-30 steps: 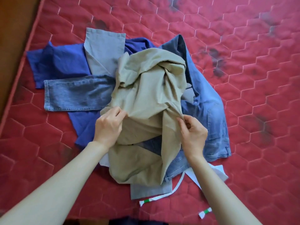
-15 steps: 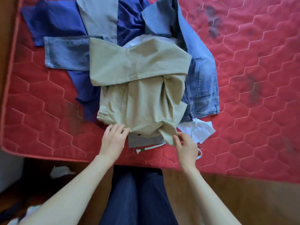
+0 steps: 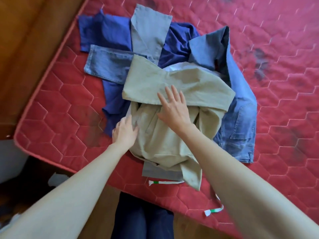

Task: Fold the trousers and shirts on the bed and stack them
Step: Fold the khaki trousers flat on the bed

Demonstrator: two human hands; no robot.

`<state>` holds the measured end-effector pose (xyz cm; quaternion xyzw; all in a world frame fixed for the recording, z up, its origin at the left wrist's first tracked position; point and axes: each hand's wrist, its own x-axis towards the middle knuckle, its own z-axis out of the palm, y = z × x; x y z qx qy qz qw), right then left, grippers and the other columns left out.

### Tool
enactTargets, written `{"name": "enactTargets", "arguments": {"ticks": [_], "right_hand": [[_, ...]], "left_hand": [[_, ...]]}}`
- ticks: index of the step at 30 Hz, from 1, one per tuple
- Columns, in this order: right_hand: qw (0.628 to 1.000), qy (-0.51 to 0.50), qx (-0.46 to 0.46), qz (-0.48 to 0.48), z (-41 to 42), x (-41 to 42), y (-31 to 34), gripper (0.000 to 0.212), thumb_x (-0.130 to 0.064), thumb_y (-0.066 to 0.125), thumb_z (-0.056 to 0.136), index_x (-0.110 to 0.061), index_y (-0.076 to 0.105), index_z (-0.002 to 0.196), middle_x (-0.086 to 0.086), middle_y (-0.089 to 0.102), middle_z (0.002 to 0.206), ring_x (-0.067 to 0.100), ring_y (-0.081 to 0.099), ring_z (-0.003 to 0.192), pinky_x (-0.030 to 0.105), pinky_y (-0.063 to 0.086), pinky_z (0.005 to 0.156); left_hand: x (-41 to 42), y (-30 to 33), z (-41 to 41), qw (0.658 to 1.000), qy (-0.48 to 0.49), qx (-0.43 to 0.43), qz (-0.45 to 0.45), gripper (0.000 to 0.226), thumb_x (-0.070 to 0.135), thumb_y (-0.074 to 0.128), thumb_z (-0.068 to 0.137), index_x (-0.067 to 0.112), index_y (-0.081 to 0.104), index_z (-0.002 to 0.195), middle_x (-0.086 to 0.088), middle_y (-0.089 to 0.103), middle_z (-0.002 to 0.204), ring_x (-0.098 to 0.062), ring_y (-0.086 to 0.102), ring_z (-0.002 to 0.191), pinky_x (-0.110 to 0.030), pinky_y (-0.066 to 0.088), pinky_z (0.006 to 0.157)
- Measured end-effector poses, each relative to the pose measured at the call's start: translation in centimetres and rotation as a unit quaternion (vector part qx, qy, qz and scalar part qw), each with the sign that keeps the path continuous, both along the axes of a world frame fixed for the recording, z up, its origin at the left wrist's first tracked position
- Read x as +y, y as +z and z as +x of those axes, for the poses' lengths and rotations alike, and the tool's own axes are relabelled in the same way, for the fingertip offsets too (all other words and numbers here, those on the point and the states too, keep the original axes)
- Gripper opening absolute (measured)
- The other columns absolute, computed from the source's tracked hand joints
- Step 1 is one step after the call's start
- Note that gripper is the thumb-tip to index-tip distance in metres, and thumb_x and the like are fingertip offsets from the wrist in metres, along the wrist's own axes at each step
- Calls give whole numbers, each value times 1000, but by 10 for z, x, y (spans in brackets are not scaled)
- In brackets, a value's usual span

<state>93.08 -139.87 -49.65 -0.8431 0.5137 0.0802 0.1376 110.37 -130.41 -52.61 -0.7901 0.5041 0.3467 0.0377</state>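
Khaki trousers (image 3: 174, 94) lie crumpled on top of a heap of clothes near the front edge of the red quilted mattress (image 3: 276, 118), and we see one leg folded across the pile as a broad band running from left to right. Our right hand (image 3: 174, 109) lies flat on that band, fingers straight and spread, the palm over the lower edge of the fold where it meets the bunched cloth below. Our left hand (image 3: 125, 132) rests with relaxed, extended fingers against the left side of the khaki bundle, its fingertips touching the fabric; neither hand grips anything. Beneath the khaki we find blue jeans (image 3: 241, 121) spread to the right, with one denim leg (image 3: 107, 64) reaching out to the left. A grey garment (image 3: 148, 35) stretches away toward the far side, and a grey edge also shows under the near end of the khaki, though we cannot tell whether both belong to one piece. A dark blue shirt (image 3: 103, 31) lies underneath at the far left, and a bit of white cloth (image 3: 176, 67) peeks out just above the khaki fold. Near the mattress edge we see white straps with green marks (image 3: 164, 182). Our dark blue trouser legs (image 3: 141, 218) stand against the bed, on a wooden floor (image 3: 25, 40).
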Motion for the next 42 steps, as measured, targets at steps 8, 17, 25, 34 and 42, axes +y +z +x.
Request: {"name": "enactTargets", "arguments": {"ticks": [8, 17, 25, 34, 42], "right_hand": [[990, 116, 82, 3, 31, -47, -36, 24, -7, 47, 90, -12, 58, 110, 6, 59, 111, 28, 53, 108, 34, 35, 76], [954, -180, -210, -116, -43, -59, 59, 16, -16, 61, 90, -10, 74, 97, 10, 72, 93, 32, 64, 83, 36, 40, 68], [823, -520, -204, -106, -201, 27, 113, 35, -10, 57, 86, -4, 65, 120, 20, 67, 112, 33, 61, 105, 28, 38, 85], [823, -460, -320, 90, -139, 162, 124, 57, -18, 73, 84, -20, 51, 136, -4, 58, 122, 9, 56, 113, 28, 43, 98], [787, -511, -344, -25, -74, 143, 143, 64, -38, 76, 79, -12, 52, 132, 1, 57, 126, 18, 51, 119, 31, 43, 97]], "left_hand": [[31, -28, 7, 990, 118, 80, 5, 64, 47, 67, 85, 15, 47, 137, -10, 53, 125, -30, 49, 116, -39, 42, 95], [21, 42, -2, 954, 171, 162, -186, 36, 20, 79, 78, 7, 65, 108, -1, 60, 89, -17, 53, 79, -31, 43, 74], [18, 111, -46, 948, 42, 125, -289, 34, 14, 82, 73, 6, 69, 103, 1, 59, 85, -19, 57, 78, -28, 40, 74], [15, 150, -111, 946, -43, 216, -238, 34, 15, 75, 82, 2, 68, 112, -9, 67, 99, -25, 63, 93, -37, 48, 86], [-40, 208, -164, 930, -60, 332, -144, 5, 17, 72, 80, 13, 69, 78, 4, 69, 75, -10, 61, 74, -26, 47, 75]]}}
